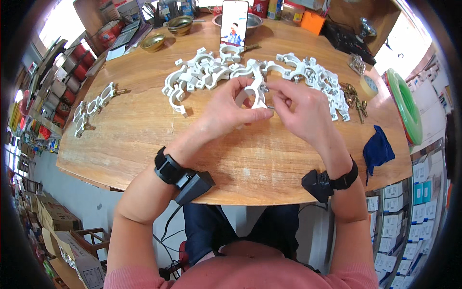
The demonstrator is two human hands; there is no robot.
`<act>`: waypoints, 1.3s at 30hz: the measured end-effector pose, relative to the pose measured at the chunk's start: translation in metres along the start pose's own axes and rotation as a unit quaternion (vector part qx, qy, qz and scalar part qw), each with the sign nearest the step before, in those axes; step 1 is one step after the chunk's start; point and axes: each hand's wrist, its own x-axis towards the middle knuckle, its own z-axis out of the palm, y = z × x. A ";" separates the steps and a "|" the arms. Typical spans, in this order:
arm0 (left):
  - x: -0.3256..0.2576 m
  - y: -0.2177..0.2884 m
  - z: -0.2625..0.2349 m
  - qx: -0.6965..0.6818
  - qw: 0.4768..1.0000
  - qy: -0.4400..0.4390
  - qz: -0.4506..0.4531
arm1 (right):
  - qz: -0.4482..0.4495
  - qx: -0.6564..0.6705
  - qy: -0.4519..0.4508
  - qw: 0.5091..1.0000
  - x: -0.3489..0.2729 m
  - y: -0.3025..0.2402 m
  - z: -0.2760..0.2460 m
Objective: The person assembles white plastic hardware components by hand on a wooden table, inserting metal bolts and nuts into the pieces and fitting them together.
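Observation:
A white plastic pipe clamp is held over the middle of the table, pinched between thumb and fingers of my left hand. Its ring faces up, and a small metal screw sticks out at its near end. Curled against the clamp's right side, my right hand has its index fingertip by a metal fastener on the upper tab. What lies between the right fingers is hidden. Just beyond both hands spreads a pile of white clamps, and more clamps with metal screws lie to the right.
Several clamps with brass-coloured bolts lie at the left. Loose bolts, a tape roll and a blue cloth pouch are at the right. A phone stands at the back near brass bowls.

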 end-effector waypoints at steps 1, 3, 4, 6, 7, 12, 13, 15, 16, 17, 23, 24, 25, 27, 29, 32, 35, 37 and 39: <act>-0.001 0.001 0.001 -0.009 1.000 0.002 -0.002 | 0.002 -0.014 -0.025 1.000 -0.001 0.001 0.000; -0.004 0.005 0.000 -0.016 1.000 -0.001 -0.008 | 0.003 -0.004 -0.014 1.000 -0.002 0.000 0.003; -0.004 0.004 -0.001 -0.013 1.000 0.001 -0.004 | 0.011 0.006 -0.008 1.000 -0.002 -0.002 0.003; -0.002 -0.002 -0.002 0.000 1.000 -0.004 -0.004 | 0.017 0.022 0.004 1.000 -0.002 -0.008 0.000; -0.003 -0.003 -0.001 -0.020 1.000 -0.006 0.000 | 0.027 0.038 0.013 0.999 0.000 -0.010 0.000; 0.000 -0.009 -0.001 -0.007 1.000 0.010 0.028 | -0.006 -0.021 -0.003 1.000 -0.002 0.000 0.001; -0.001 0.000 0.001 -0.014 1.000 0.004 0.013 | 0.011 -0.032 -0.022 0.999 -0.003 0.000 -0.001; -0.001 0.004 0.001 -0.013 1.000 0.000 -0.006 | 0.024 -0.001 -0.005 1.000 0.000 -0.004 -0.002; -0.002 0.004 0.000 -0.017 1.000 -0.003 -0.010 | 0.029 0.031 0.017 0.999 0.001 -0.005 -0.001; -0.002 0.003 0.000 -0.015 1.000 -0.004 -0.019 | 0.003 0.021 0.027 0.999 0.000 -0.004 0.001; -0.001 0.000 0.000 -0.010 0.999 0.015 -0.027 | 0.011 -0.032 -0.030 0.999 -0.001 -0.001 0.000; -0.001 0.000 -0.001 0.000 0.999 0.008 -0.034 | 0.011 -0.032 -0.030 0.999 0.000 -0.002 0.001; -0.001 0.000 -0.001 0.011 0.999 0.001 -0.041 | 0.018 -0.009 -0.011 1.000 0.000 -0.003 0.002; -0.001 0.001 0.000 0.007 0.999 -0.003 -0.040 | 0.023 0.013 0.010 1.000 0.000 -0.003 0.001; -0.002 0.001 0.001 0.003 0.999 -0.008 -0.038 | 0.015 0.003 -0.005 1.000 -0.001 -0.001 -0.001; 0.000 -0.002 0.000 0.005 1.000 0.001 0.004 | 0.006 -0.050 -0.049 0.998 -0.002 0.001 -0.002; -0.001 -0.007 -0.005 0.018 1.000 0.002 0.002 | 0.048 0.020 -0.004 0.999 0.001 -0.008 -0.001; -0.002 -0.005 0.000 0.004 1.000 -0.002 0.001 | 0.015 0.027 0.022 0.999 -0.001 -0.007 0.001; 0.000 -0.005 -0.001 0.022 1.000 0.003 0.000 | -0.013 0.035 0.046 0.998 -0.001 -0.004 0.000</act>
